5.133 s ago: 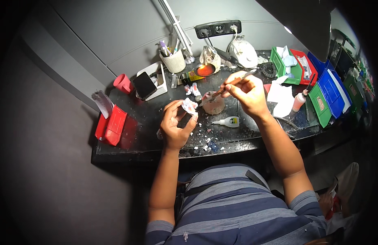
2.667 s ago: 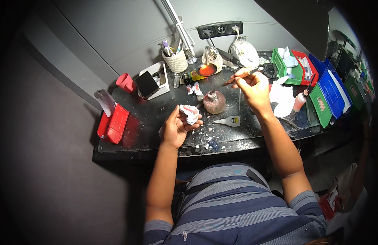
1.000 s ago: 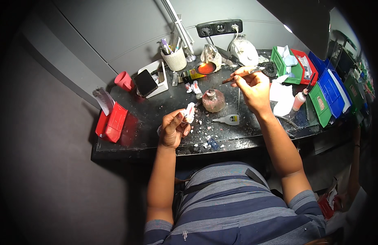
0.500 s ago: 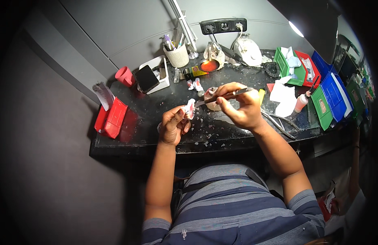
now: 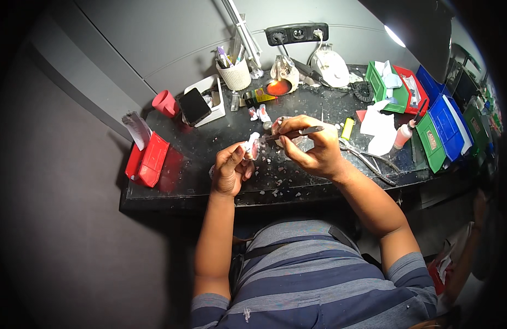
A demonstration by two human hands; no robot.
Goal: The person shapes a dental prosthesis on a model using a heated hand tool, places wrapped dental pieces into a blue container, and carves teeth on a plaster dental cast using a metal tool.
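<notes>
I wear a short-sleeved shirt in broad horizontal stripes, dark navy against a paler grey-blue, with the sleeves ending well above my elbows. A small pale mark sits low on the front of it. My forearms are bare from there down, with no watch or band on either wrist. My left hand (image 5: 231, 169) and right hand (image 5: 313, 151) are ungloved, and I see no rings.

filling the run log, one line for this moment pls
left hand: holds pink-white dental model | right hand: holds thin metal tool, tip at model | over dark workbench
</notes>
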